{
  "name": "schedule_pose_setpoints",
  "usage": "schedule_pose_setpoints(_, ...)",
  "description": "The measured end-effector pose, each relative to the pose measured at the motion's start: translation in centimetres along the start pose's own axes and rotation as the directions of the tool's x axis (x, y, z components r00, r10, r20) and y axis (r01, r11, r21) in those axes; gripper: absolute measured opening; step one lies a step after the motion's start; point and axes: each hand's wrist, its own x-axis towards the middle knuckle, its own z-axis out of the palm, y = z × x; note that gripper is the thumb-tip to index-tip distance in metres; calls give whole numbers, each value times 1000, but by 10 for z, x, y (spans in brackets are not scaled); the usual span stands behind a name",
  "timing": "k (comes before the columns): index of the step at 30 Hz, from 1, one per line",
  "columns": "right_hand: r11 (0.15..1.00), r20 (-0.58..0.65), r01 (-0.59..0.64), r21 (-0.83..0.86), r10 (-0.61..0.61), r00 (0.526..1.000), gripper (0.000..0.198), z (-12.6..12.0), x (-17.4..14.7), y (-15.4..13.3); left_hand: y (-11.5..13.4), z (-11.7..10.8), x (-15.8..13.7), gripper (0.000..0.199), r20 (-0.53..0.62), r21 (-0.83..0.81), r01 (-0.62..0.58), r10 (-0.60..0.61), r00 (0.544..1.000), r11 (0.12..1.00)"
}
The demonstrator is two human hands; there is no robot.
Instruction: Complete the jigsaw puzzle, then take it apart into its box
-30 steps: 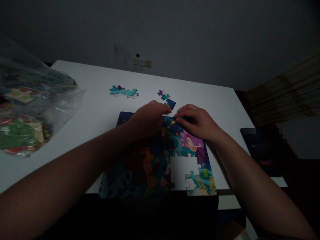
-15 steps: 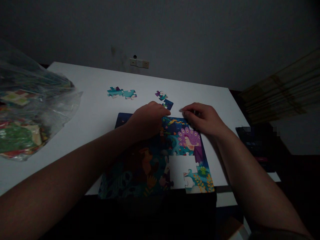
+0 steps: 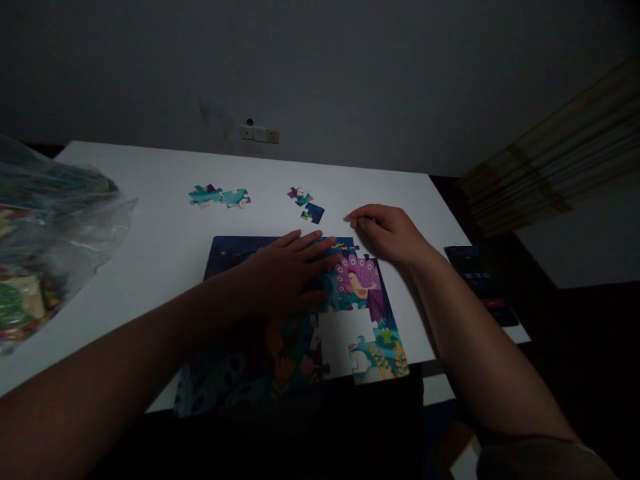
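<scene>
A partly joined jigsaw puzzle (image 3: 383, 300) with a dark blue animal picture lies at the table's near edge. It has gaps at its lower right and at its top right corner. My left hand (image 3: 283, 270) lies flat across its upper middle, fingers spread, covering part of the picture. Beside the top right corner, my right hand (image 3: 387, 230) rests on the table with its fingers curled in; no piece shows in it. Beyond the puzzle lie a dark blue corner piece (image 3: 314, 213), a purple and teal piece (image 3: 300, 195) and some teal pieces (image 3: 235, 198).
A clear plastic bag (image 3: 107, 227) with colourful contents stands on the left of the white table (image 3: 155, 173). At the right edge lies a dark flat object (image 3: 475, 273). Wall sockets (image 3: 259, 134) are behind the table, and a patterned curtain (image 3: 555, 153) hangs at right.
My left hand has gone from closed fingers at the puzzle's top edge to lying spread on the puzzle. My right hand stays curled at the corner. The view has shifted slightly.
</scene>
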Motion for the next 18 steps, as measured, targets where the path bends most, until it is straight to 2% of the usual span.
schedule_pose_setpoints(5, 998, -6, -12, 53, 13, 1000, 27, 2, 3, 9, 0, -2, 1, 65, 14, 34, -4, 3, 1000, 999)
schedule_pose_setpoints(10, 994, -76, -81, 79, 87, 993, 27, 9, 6, 18, 4, 2, 0, 75, 3, 53, 34, -34, 999, 998)
schedule_pose_setpoints(14, 994, -96, -88, -60, 82, 992, 27, 15, 13, 9, 14, 3, 2, 74, 12, 84, 38, -39, 999, 996)
schedule_pose_setpoints(18, 965, -13, -45, -259, 43, 999, 34, 25, 31, -18, 21, 3, 5, 63, 24, 87, -1, -1, 1000, 996)
